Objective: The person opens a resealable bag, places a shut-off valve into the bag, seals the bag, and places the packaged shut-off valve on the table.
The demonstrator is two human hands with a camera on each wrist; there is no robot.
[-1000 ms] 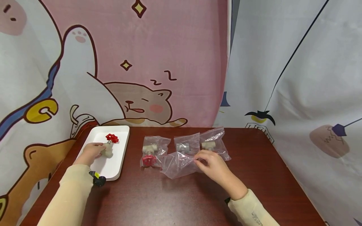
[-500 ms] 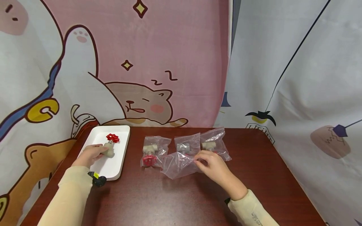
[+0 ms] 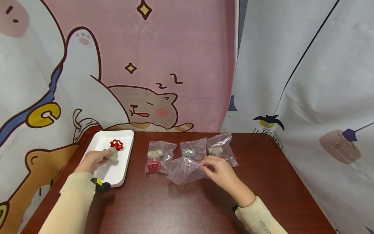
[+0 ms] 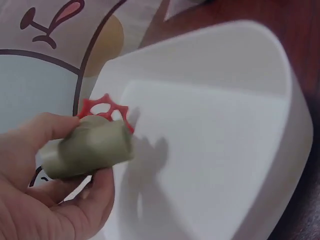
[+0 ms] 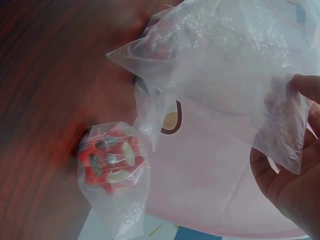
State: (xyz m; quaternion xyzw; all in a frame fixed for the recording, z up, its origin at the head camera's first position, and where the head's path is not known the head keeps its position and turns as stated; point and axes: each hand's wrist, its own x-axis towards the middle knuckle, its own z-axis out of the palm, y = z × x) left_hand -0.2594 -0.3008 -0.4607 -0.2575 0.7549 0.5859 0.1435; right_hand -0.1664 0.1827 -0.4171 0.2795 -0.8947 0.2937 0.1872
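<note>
Over the white tray (image 3: 115, 178), my left hand (image 3: 93, 160) holds a globe-style valve (image 3: 112, 157) with a greenish-beige pipe body and a red handwheel (image 3: 117, 144). In the left wrist view, thumb and fingers pinch the valve's body (image 4: 90, 147), and its shadow falls on the tray floor. My right hand (image 3: 221, 173) pinches the edge of a clear plastic bag (image 3: 182, 171) between thumb and fingers. That bag (image 5: 225, 85) looks limp and see-through in the right wrist view, with no valve visible inside it.
Right of the tray lies a bagged valve with a red handwheel (image 3: 154, 166). Behind the limp bag are a bagged grey fitting (image 3: 189, 152) and another bagged beige valve (image 3: 215, 150), partly hidden by my right hand. A printed cloth (image 3: 181, 65) hangs behind the table.
My left hand has shifted slightly toward me, and the valve has tilted so its red handwheel shows more of its face. The right hand and the limp bag stay practically still.
</note>
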